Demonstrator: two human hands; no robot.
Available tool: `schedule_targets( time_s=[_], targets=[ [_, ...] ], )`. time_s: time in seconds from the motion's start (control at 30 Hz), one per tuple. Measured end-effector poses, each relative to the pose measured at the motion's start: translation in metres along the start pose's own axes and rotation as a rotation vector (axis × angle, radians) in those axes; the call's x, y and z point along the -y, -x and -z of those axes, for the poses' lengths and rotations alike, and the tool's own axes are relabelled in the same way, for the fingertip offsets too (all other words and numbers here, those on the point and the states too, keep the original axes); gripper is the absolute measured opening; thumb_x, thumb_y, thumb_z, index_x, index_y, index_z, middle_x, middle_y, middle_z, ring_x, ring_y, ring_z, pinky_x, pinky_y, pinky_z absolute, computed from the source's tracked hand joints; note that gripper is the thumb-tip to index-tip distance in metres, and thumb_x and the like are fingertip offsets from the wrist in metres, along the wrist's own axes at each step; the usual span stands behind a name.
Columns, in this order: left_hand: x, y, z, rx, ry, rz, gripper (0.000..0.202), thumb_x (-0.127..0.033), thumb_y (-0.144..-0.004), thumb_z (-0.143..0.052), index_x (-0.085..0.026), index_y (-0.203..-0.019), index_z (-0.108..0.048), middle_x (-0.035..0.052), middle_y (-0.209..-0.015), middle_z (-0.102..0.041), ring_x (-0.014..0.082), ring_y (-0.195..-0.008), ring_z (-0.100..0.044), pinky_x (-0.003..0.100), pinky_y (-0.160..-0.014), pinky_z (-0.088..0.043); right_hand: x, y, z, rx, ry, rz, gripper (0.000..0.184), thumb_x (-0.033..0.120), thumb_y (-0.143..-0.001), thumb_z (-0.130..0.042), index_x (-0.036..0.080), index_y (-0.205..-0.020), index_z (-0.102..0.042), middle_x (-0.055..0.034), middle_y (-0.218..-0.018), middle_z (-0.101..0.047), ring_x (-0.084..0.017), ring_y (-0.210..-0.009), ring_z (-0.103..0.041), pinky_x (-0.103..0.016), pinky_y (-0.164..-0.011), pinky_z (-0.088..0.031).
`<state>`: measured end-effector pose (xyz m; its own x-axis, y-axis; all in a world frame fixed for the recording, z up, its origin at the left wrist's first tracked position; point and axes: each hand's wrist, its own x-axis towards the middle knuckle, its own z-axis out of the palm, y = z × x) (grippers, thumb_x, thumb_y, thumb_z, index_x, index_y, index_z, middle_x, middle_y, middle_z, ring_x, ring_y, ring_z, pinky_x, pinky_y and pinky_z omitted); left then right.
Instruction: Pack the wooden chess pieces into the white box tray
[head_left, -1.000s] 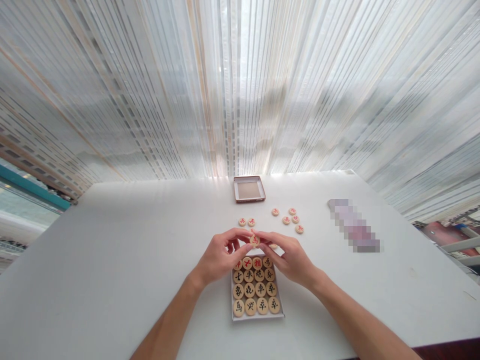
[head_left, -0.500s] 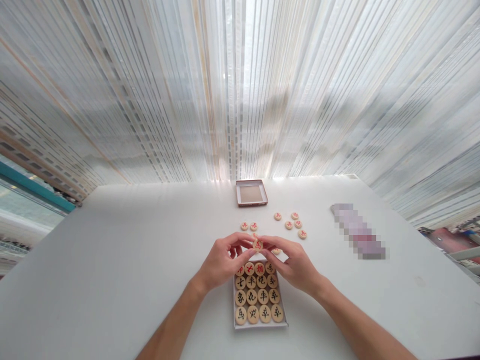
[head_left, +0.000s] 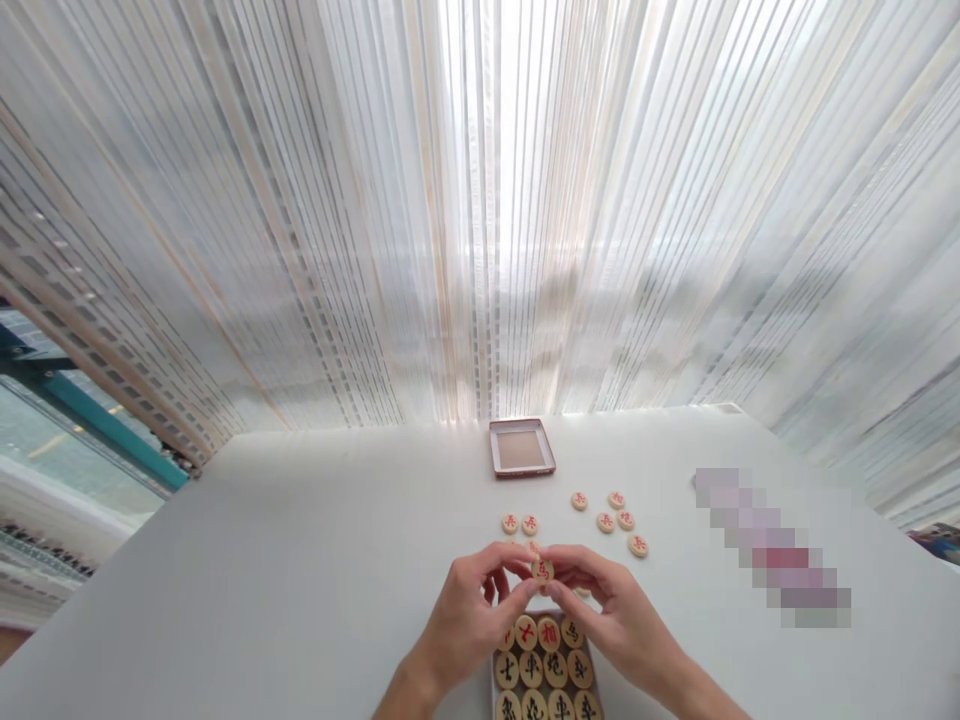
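My left hand (head_left: 469, 620) and my right hand (head_left: 611, 615) meet above the far end of a white tray (head_left: 491, 672) filled with round wooden chess pieces (head_left: 544, 668) marked in black and red. Both hands pinch one wooden piece with a red character (head_left: 541, 570) between fingertips, held upright facing me. Two loose red-marked pieces (head_left: 520, 523) lie just beyond the hands. Several more loose pieces (head_left: 611, 520) lie to the right on the white table (head_left: 315, 560).
A small red-rimmed box lid (head_left: 522, 447) lies at the table's far edge against striped sheer curtains (head_left: 480, 200). A blurred-out object (head_left: 772, 548) lies at the right of the table. A window strip shows at far left.
The camera has tilted upward, so hands, tray and table sit lower in the picture. Both hands still pinch the same red-marked piece over the tray.
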<state>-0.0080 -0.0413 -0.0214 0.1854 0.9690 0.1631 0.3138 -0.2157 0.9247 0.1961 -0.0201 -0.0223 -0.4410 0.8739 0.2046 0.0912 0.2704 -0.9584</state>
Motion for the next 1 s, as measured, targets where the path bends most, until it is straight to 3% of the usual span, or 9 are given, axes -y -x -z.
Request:
schedule_targets(
  time_s=[0.1,0.37,0.53,1.0],
  targets=[
    [-0.0015,-0.0001,-0.0005,-0.014,-0.003,-0.029,0.021,-0.030,-0.089,-0.067,-0.023,-0.108,-0.071,0.0043,-0.101,-0.075,0.0099,-0.064,-0.055,0.021,-0.060,-0.048,0.0024,0.0000,0.0010,0.014,-0.020,-0.025,0.027,0.033,-0.094,-0.064,0.023,-0.120,-0.067,-0.0094,-0.117,-0.072,-0.023,-0.100,-0.072,-0.037,-0.089,-0.061],
    [-0.0013,-0.0008,-0.0018,-0.026,0.001,-0.065,0.024,-0.030,-0.090,-0.066,-0.022,-0.112,-0.070,0.0039,-0.097,-0.076,0.0106,-0.064,-0.059,0.020,-0.058,-0.047,0.0074,0.0002,0.0017,0.010,-0.016,-0.021,0.028,0.034,-0.093,-0.066,0.023,-0.119,-0.067,-0.0079,-0.113,-0.073,-0.022,-0.098,-0.072,-0.038,-0.089,-0.062],
    [0.0012,-0.0004,-0.0019,-0.041,-0.040,-0.099,0.026,-0.031,-0.090,-0.068,-0.023,-0.114,-0.071,0.0044,-0.104,-0.075,0.0103,-0.064,-0.057,0.021,-0.059,-0.048,0.0037,-0.0004,0.0016,0.012,-0.066,-0.030,0.027,0.033,-0.093,-0.066,0.023,-0.118,-0.067,-0.0071,-0.110,-0.074,-0.022,-0.099,-0.073,-0.039,-0.091,-0.061],
    [-0.0039,0.0015,-0.0006,-0.050,-0.086,-0.142,0.025,-0.029,-0.092,-0.064,-0.023,-0.115,-0.071,0.0047,-0.105,-0.076,0.0110,-0.067,-0.062,0.022,-0.060,-0.051,0.0012,0.0017,0.0000,0.030,-0.220,-0.146,0.033,0.041,-0.092,-0.067,0.021,-0.118,-0.066,-0.0100,-0.110,-0.074,-0.025,-0.098,-0.073,-0.044,-0.088,-0.064]
  ],
)
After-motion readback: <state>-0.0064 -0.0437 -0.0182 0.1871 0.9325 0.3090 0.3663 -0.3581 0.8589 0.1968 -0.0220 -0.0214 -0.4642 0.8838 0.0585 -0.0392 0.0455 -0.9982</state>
